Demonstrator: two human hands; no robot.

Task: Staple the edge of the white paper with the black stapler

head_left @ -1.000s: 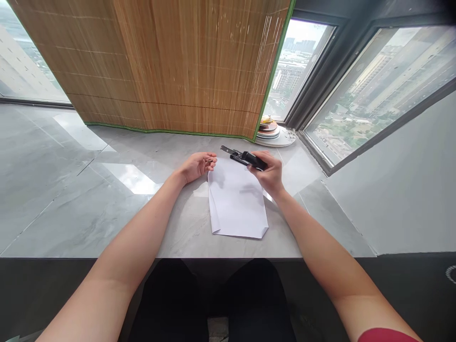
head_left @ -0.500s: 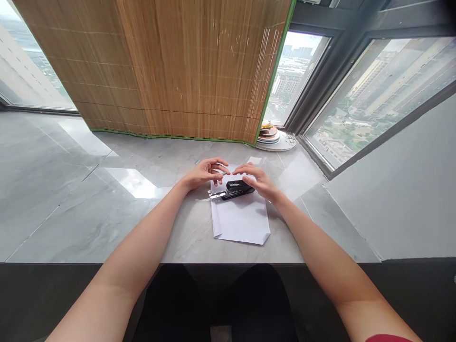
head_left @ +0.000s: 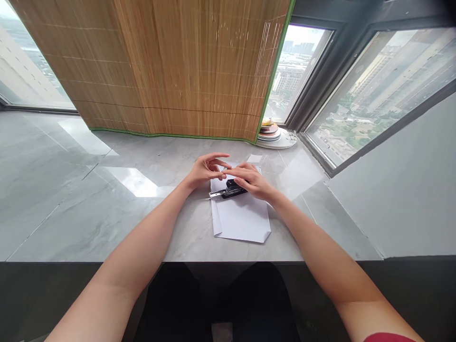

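Observation:
My left hand (head_left: 206, 170) is above the far left edge of the white paper (head_left: 242, 221), its thumb and a finger pinched on a small grey strip (head_left: 224, 168) too small to make out fully. My right hand (head_left: 253, 181) is stretched out over the black stapler (head_left: 231, 189), with its fingertips meeting the left ones at the strip. The right thumb is close to the stapler's top; whether it touches cannot be seen. The stapler lies on the paper, a silver metal part sticking out to its left. The right hand covers its right end.
A bamboo blind (head_left: 171, 71) hangs behind the grey marble-look ledge (head_left: 89, 213). Stacked plates (head_left: 272, 135) stand in the far corner by the window. A small white piece (head_left: 254, 158) lies beyond the paper. The ledge's front edge is above my knees.
My right hand has moved left, its fingers now straighter and touching the left fingertips. More of the stapler is covered by it. The left index finger has lifted and straightened.

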